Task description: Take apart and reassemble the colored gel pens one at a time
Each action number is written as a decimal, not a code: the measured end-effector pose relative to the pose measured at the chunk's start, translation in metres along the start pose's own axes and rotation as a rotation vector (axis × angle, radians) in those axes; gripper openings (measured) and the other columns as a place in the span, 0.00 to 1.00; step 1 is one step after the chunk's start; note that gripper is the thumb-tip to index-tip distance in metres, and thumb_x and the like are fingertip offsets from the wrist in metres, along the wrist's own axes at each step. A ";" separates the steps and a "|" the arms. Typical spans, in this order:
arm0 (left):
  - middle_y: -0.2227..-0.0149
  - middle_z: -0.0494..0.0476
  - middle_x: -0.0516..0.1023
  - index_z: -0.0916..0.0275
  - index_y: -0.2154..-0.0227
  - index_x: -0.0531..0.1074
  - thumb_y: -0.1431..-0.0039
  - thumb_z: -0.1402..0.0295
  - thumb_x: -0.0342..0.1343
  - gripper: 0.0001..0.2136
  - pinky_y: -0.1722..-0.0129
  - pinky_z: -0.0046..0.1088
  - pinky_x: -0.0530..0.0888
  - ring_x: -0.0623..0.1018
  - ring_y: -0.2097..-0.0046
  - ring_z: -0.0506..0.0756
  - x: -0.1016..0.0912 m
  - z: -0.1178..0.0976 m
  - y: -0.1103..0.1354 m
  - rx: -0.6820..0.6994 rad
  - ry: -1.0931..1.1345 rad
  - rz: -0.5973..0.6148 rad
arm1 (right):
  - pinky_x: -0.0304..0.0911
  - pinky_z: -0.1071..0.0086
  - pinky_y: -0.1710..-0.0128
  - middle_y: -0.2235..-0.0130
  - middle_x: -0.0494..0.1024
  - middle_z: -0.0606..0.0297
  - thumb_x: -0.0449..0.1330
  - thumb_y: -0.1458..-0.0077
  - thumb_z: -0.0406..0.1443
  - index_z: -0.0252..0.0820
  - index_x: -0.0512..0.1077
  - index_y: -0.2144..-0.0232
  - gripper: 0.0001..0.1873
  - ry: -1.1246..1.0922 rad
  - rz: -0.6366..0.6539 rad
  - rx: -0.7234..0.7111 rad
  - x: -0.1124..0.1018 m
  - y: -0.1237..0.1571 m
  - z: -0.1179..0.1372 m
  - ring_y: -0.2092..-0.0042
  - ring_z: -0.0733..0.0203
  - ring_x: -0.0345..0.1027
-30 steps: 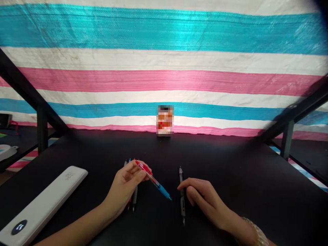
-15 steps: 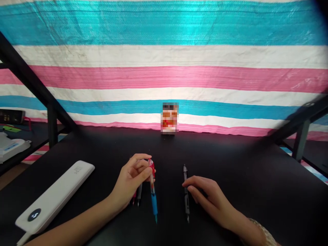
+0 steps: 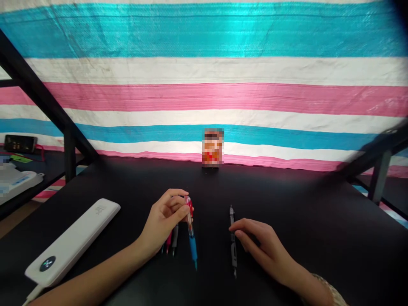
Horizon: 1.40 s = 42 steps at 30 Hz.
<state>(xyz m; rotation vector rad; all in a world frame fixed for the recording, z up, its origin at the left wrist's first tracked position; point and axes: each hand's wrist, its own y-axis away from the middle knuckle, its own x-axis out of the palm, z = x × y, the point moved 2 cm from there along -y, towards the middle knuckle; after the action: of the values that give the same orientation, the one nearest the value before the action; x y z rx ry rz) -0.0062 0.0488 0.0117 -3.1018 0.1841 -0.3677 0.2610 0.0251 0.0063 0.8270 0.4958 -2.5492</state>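
Observation:
My left hand (image 3: 164,221) pinches the red upper end of a red and blue pen (image 3: 191,236), which lies lengthwise on the black table (image 3: 287,199) with its tip toward me. Under that hand lie a few more pens (image 3: 171,244), partly hidden. My right hand (image 3: 259,246) rests on the table with its fingers loosely stretched, fingertips touching a dark grey pen (image 3: 233,241) that lies parallel to the red and blue one.
A long white case (image 3: 73,242) with a round dark emblem lies at the front left. A small blurred box (image 3: 213,147) stands at the table's far edge against a striped tarp (image 3: 204,85). Black frame posts (image 3: 69,155) flank the table; side shelves hold devices.
My left hand turned the red and blue pen from a diagonal to lengthwise and lowered it onto the table. My right hand stayed by the grey pen.

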 end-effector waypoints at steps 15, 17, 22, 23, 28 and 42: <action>0.72 0.48 0.76 0.61 0.58 0.72 0.43 0.65 0.66 0.13 0.69 0.27 0.78 0.78 0.71 0.51 -0.009 -0.013 -0.031 0.106 -0.160 0.048 | 0.59 0.72 0.74 0.74 0.71 0.68 0.51 0.31 0.42 0.42 0.74 0.64 0.16 -0.016 -0.129 0.042 -0.007 -0.011 -0.013 0.75 0.63 0.63; 0.72 0.48 0.76 0.61 0.58 0.72 0.44 0.64 0.67 0.14 0.70 0.29 0.79 0.78 0.72 0.51 -0.008 -0.014 -0.035 0.082 -0.162 0.066 | 0.58 0.72 0.75 0.76 0.69 0.70 0.51 0.31 0.42 0.41 0.75 0.64 0.16 -0.019 -0.159 0.040 -0.009 -0.012 -0.015 0.76 0.64 0.62; 0.72 0.48 0.77 0.61 0.57 0.72 0.46 0.61 0.68 0.17 0.69 0.32 0.81 0.78 0.73 0.51 -0.004 -0.018 -0.042 0.048 -0.172 0.090 | 0.57 0.72 0.75 0.78 0.67 0.70 0.52 0.32 0.43 0.40 0.75 0.65 0.17 -0.018 -0.226 0.041 -0.010 -0.015 -0.023 0.77 0.63 0.61; 0.72 0.48 0.77 0.62 0.58 0.72 0.47 0.61 0.68 0.18 0.69 0.32 0.81 0.79 0.73 0.52 -0.004 -0.019 -0.043 0.050 -0.177 0.087 | 0.57 0.72 0.75 0.79 0.67 0.71 0.52 0.32 0.43 0.40 0.75 0.65 0.17 -0.019 -0.237 0.042 -0.010 -0.016 -0.024 0.77 0.63 0.61; 0.73 0.50 0.78 0.62 0.60 0.72 0.49 0.59 0.69 0.18 0.70 0.32 0.80 0.79 0.73 0.52 -0.007 -0.016 -0.044 0.067 -0.223 0.063 | 0.56 0.72 0.77 0.80 0.66 0.71 0.52 0.34 0.43 0.40 0.74 0.67 0.17 -0.021 -0.272 0.037 -0.011 -0.018 -0.024 0.78 0.64 0.61; 0.74 0.49 0.78 0.61 0.56 0.69 0.44 0.63 0.61 0.14 0.68 0.32 0.79 0.80 0.72 0.54 -0.021 -0.001 -0.050 0.139 -0.535 0.127 | 0.60 0.72 0.77 0.81 0.67 0.70 0.48 0.32 0.43 0.39 0.73 0.64 0.19 0.084 -0.292 0.062 -0.016 -0.022 -0.030 0.78 0.62 0.65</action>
<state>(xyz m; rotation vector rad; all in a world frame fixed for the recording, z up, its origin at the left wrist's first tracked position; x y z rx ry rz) -0.0212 0.1011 0.0089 -2.8978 0.3230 0.4295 0.2765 0.0617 -0.0024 0.9477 0.6055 -2.8162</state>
